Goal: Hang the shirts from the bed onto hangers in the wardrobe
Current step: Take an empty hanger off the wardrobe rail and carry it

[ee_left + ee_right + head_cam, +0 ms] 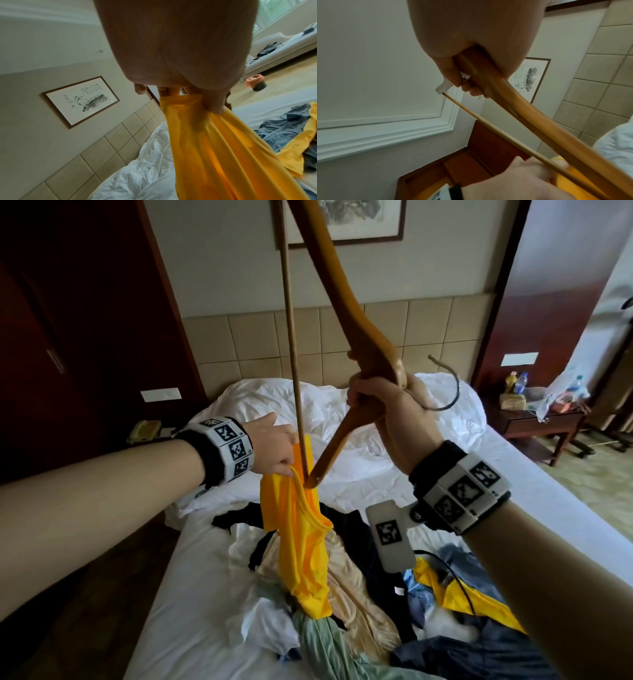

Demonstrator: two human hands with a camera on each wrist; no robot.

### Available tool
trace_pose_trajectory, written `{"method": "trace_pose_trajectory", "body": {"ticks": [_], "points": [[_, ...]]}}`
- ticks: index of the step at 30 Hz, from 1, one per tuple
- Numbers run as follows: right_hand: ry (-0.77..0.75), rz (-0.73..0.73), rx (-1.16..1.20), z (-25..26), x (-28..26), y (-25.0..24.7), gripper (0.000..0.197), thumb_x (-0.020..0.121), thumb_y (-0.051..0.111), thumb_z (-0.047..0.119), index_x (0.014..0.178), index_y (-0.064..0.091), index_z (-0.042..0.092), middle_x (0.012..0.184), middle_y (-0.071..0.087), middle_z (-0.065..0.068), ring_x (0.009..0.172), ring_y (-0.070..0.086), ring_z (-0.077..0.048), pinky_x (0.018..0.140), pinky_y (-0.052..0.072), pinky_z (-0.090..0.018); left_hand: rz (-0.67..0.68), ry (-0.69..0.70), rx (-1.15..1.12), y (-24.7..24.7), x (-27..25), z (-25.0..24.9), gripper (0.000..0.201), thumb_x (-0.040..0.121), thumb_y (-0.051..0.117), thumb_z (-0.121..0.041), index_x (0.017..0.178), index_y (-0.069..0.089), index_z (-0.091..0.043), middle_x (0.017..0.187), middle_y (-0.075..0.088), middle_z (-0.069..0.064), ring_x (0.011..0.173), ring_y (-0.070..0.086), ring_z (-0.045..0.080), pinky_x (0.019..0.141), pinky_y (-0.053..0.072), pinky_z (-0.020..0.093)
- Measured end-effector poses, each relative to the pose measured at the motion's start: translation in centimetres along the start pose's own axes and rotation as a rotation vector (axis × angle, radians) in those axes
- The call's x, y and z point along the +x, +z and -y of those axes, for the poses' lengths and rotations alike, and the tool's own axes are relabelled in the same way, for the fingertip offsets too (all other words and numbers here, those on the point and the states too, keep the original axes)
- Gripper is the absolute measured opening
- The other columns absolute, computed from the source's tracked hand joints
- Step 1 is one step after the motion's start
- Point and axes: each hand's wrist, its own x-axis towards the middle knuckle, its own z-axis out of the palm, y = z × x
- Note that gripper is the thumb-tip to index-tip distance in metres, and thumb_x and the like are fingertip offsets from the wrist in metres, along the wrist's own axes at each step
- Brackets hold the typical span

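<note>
Your left hand (274, 448) pinched the yellow shirt (301, 542) at its collar, lifted above the clothes pile (342, 611) on the bed (205, 594). Your right hand (394, 419) was clamped on the wooden hanger (346, 302), its lower tip at the collar opening.

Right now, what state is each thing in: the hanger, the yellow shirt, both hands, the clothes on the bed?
Hanger: held upright, lower tip entering the shirt's opening.
Yellow shirt: lifted by its top, hanging down.
Left hand: pinching the shirt's edge.
Right hand: gripping the hanger's middle.
Clothes pile: heaped loose on the bed.
</note>
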Motion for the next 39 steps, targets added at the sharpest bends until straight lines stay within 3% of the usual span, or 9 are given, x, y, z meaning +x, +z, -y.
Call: {"method": "trace_pose_trajectory", "body": {"ticks": [3, 9, 15, 18, 20, 24, 30, 33, 39], "points": [[0.045, -0.015, -0.012, -1.9, -0.1, 0.2, 0.034, 0.079, 0.06, 0.006, 0.107, 0.059, -0.014, 0.072, 0.057, -0.012, 0.071, 0.055, -0.023, 0.07, 0.044, -0.036, -0.037, -0.002, -0.008, 0.0, -0.1, 0.3, 0.05, 0.1, 0.027, -0.06, 0.103, 0.066, -0.029, 0.132, 0.053, -0.002, 0.137, 0.034, 0.018, 0.107, 0.029, 0.048], [0.213, 0.051, -0.151, -6.5, -2.3, -0.5, 0.022, 0.078, 0.061, 0.002, 0.094, 0.064, -0.012, 0.07, 0.063, -0.015, 0.07, 0.061, -0.025, 0.071, 0.047, -0.041, -0.157, -0.136, -0.233, 0.5, -3.0, 2.9, 0.05, 0.099, 0.034, -0.059, 0.092, 0.07, -0.025, 0.114, 0.058, -0.004, 0.127, 0.041, 0.017, 0.103, 0.031, 0.042], [0.413, 0.101, -0.361, -9.2, -4.9, -4.7, 0.018, 0.086, 0.061, -0.007, 0.094, 0.06, -0.022, 0.066, 0.054, -0.019, 0.054, 0.049, -0.022, 0.053, 0.038, -0.031, -0.227, -0.214, -0.205, 2.5, -4.9, 5.5, 0.041, 0.097, 0.039, -0.06, 0.095, 0.069, -0.032, 0.117, 0.055, -0.017, 0.121, 0.039, 0.009, 0.086, 0.021, 0.035], [0.41, 0.143, -0.351, -8.8, -5.4, -5.6, 0.043, 0.092, 0.064, 0.015, 0.098, 0.054, -0.026, 0.069, 0.047, -0.02, 0.052, 0.047, -0.016, 0.05, 0.038, -0.023, -0.225, -0.248, -0.244, 4.7, -4.7, 5.4, 0.035, 0.095, 0.041, -0.063, 0.091, 0.065, -0.038, 0.103, 0.05, -0.028, 0.108, 0.04, 0.001, 0.083, 0.02, 0.033], [0.424, 0.143, -0.29, -8.2, -5.4, -5.8, 0.059, 0.09, 0.058, 0.041, 0.098, 0.065, -0.017, 0.067, 0.046, -0.02, 0.053, 0.045, -0.019, 0.048, 0.035, -0.024, -0.234, -0.299, -0.329, 6.6, -4.7, 6.0, 0.039, 0.091, 0.037, -0.068, 0.087, 0.063, -0.04, 0.091, 0.051, -0.025, 0.101, 0.049, 0.005, 0.084, 0.026, 0.034], [0.455, 0.125, -0.352, -7.9, -5.4, -7.1, 0.054, 0.087, 0.055, 0.053, 0.087, 0.076, 0.004, 0.06, 0.052, -0.019, 0.053, 0.046, -0.024, 0.048, 0.034, -0.028, -0.297, -0.343, -0.507, 8.0, -4.9, 6.0, 0.043, 0.088, 0.048, -0.067, 0.096, 0.072, -0.032, 0.097, 0.055, -0.014, 0.092, 0.053, 0.012, 0.092, 0.035, 0.037], [0.514, 0.21, -0.581, -8.1, -5.5, -8.2, 0.073, 0.085, 0.058, 0.059, 0.079, 0.056, -0.015, 0.061, 0.049, -0.015, 0.053, 0.042, -0.023, 0.047, 0.037, -0.025, -0.344, -0.237, -0.405, 6.9, -4.1, 5.0, 0.027, 0.092, 0.057, -0.053, 0.082, 0.066, -0.029, 0.09, 0.051, -0.014, 0.087, 0.047, 0.003, 0.085, 0.027, 0.034], [0.498, 0.263, -0.76, -7.9, -5.2, -8.0, 0.073, 0.09, 0.056, 0.059, 0.072, 0.046, -0.01, 0.064, 0.042, -0.014, 0.057, 0.036, -0.023, 0.056, 0.034, -0.032, -0.39, -0.166, -0.298, 5.3, -3.3, 3.9, 0.026, 0.094, 0.057, -0.049, 0.081, 0.065, -0.027, 0.093, 0.052, -0.015, 0.091, 0.047, 0.006, 0.079, 0.02, 0.031], [0.516, 0.202, -0.728, -6.4, -3.1, -7.5, 0.07, 0.087, 0.062, 0.058, 0.072, 0.058, -0.011, 0.058, 0.051, -0.016, 0.049, 0.043, -0.022, 0.046, 0.037, -0.025, -0.465, -0.028, -0.218, 3.0, -2.4, 0.9, 0.027, 0.095, 0.051, -0.046, 0.078, 0.062, -0.029, 0.105, 0.06, -0.015, 0.096, 0.05, 0.01, 0.082, 0.034, 0.035]]}}
